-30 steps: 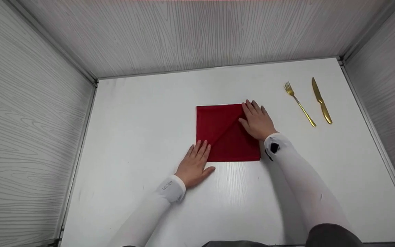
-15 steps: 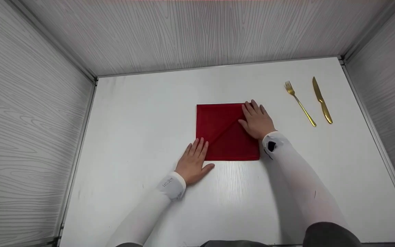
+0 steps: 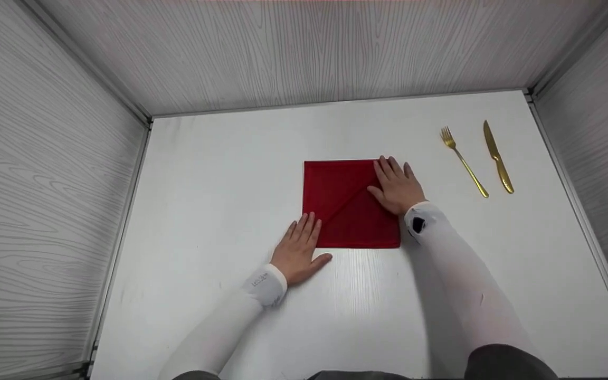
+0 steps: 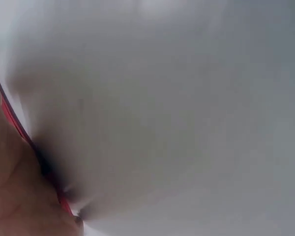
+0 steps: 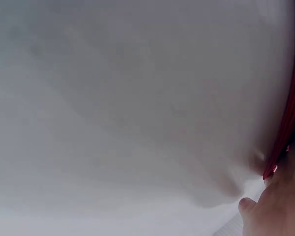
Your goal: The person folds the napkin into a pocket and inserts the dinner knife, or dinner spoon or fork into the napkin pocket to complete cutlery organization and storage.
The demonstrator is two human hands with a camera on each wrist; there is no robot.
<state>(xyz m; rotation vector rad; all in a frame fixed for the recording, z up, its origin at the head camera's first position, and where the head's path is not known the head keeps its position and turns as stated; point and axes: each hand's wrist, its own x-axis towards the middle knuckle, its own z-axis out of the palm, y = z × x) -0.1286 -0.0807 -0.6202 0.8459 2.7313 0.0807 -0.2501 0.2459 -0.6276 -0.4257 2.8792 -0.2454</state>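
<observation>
A red cloth napkin point(image 3: 351, 211), folded into a square, lies flat on the white table, with a diagonal fold line running across its top from lower left to upper right. My left hand point(image 3: 297, 252) rests with straight fingers over its lower left corner, the thumb out on the table. Over the upper right corner lies my right hand point(image 3: 398, 187), fingers extended and thumb spread toward the diagonal. In the left wrist view the napkin's edge point(image 4: 12, 115) shows beside the left palm. Layered napkin edges point(image 5: 288, 115) appear next to the right hand point(image 5: 278, 211) in the right wrist view.
To the right of the napkin lie a gold fork point(image 3: 462, 161) and a gold knife point(image 3: 497, 157), side by side, tips pointing away. Wood-grain panels wall in the white table point(image 3: 219, 184) at the back point(image 3: 304, 53), left and right.
Both hands stay nearly still on the napkin; the left has shifted very slightly up and left since the first frame. The fork and knife lie as before.
</observation>
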